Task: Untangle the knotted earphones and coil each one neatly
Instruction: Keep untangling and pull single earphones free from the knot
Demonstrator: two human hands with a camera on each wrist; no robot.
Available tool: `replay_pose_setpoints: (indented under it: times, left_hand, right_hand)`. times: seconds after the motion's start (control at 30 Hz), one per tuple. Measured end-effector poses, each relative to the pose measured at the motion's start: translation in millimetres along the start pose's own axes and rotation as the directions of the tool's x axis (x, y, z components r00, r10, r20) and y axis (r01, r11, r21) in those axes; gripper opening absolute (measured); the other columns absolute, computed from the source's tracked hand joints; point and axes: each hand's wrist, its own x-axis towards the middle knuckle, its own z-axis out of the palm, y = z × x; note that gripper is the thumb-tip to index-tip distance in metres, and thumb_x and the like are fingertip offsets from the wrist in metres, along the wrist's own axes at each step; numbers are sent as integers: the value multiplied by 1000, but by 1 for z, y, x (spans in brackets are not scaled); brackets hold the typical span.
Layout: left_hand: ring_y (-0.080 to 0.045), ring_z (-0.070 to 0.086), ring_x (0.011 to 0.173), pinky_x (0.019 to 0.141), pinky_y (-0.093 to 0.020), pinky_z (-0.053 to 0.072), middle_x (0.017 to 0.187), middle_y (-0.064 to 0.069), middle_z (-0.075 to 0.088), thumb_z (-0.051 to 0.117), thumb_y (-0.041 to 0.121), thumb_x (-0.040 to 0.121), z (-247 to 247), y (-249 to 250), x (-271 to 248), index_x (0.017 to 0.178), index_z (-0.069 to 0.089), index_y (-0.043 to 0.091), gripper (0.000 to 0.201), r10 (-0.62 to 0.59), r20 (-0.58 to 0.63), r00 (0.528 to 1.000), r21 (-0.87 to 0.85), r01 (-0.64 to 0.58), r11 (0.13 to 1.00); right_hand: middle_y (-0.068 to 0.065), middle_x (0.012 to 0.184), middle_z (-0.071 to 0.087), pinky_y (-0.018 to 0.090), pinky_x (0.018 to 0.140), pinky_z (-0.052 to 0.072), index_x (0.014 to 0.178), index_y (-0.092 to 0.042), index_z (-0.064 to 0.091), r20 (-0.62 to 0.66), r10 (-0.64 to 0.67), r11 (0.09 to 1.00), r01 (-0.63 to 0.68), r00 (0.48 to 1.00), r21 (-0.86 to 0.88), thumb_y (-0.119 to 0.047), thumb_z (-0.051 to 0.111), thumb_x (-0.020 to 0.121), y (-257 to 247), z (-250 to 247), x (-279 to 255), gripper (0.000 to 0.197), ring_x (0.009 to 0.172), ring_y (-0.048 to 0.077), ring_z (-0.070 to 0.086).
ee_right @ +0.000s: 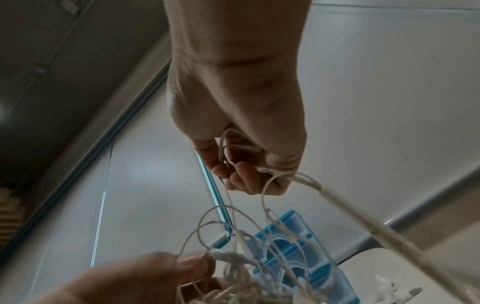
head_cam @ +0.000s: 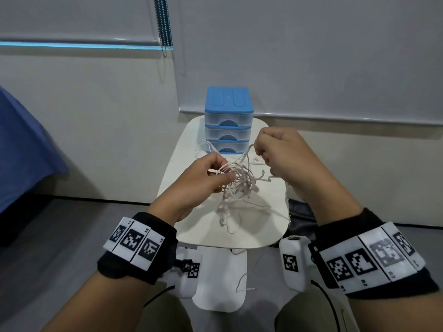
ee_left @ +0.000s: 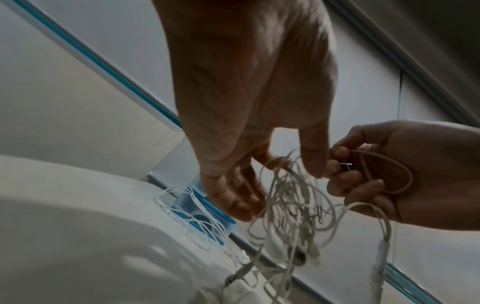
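Note:
A knotted bundle of pale earphone cables hangs in the air above the small white table. My left hand pinches the left side of the tangle between thumb and fingers. My right hand, higher and to the right, has its fingers curled around a loop of cable drawn out of the knot. Loose ends with plugs dangle down to the tabletop. A second white earphone lies loosely on the table beside the drawer unit.
A small drawer unit with a blue top and clear drawers stands at the table's far end against the wall. A blue cloth hangs at the left. A bead chain hangs from the blind.

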Motion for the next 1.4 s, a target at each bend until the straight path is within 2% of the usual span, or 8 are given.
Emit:
replay_pose_setpoints:
  times: [0.17,0.43,0.6,0.73,0.9,1.03,1.2,1.4]
  left_hand:
    - [-15,62,82,79,-27,50,93,3,69,76,0,88,0,0,-7,89,48,14,32,31,127,991,-41,-26,999]
    - [-16,62,79,71,-30,42,101,-19,73,74,9,93,-4,0,-7,103,58,16,20,20,30,999,9,-20,1000]
    - [-11,64,82,77,-24,49,93,-4,71,72,7,94,-1,0,-5,118,69,14,25,-3,118,993,15,1,1000]
    - [-3,59,72,63,-13,42,83,5,71,68,8,97,-5,2,-6,100,76,11,10,11,91,996,67,-17,998]
    - [-12,47,67,57,-22,35,71,8,58,63,12,99,-7,4,-7,87,70,18,15,-12,42,999,100,8,995]
    - [-22,36,72,67,-36,28,71,3,53,61,24,99,-6,4,-5,87,69,28,15,-5,-66,998,100,12,995]
    - [-22,51,73,70,-39,37,76,-8,65,68,34,83,-4,9,-8,95,61,16,23,32,-39,999,73,-29,997]
    - [-20,40,59,46,-28,34,67,4,58,72,14,88,-4,9,-8,92,58,19,16,-34,-22,999,262,38,964]
  right_hand:
    - [10,73,63,35,55,35,61,-15,59,-49,63,987,-55,997,152,-18,50,78,0,1,2,19,64,21,48]
    - [15,76,74,24,48,39,81,-12,54,-79,157,945,-126,984,302,-11,44,87,4,0,3,13,57,20,51]
    - [14,74,72,28,54,38,73,-13,53,62,71,957,-85,996,276,-9,44,88,0,6,2,18,62,21,54]
    - [6,69,67,26,50,36,74,-13,54,-92,123,941,-87,988,327,-11,44,90,7,2,8,19,57,21,53]
    - [8,70,69,26,48,37,73,-13,54,-154,184,954,-139,971,266,-14,44,87,21,-2,12,17,55,22,56]
    - [8,68,68,26,47,38,74,-10,55,-171,175,979,-152,970,138,-13,46,87,28,2,8,15,48,20,58]
    - [9,70,69,25,44,39,82,4,59,-108,158,985,-164,982,-47,-12,50,88,33,6,5,20,46,15,60]
    - [12,76,74,19,39,37,84,-4,63,-27,143,974,-145,989,-173,-12,54,92,37,12,7,15,45,14,61]
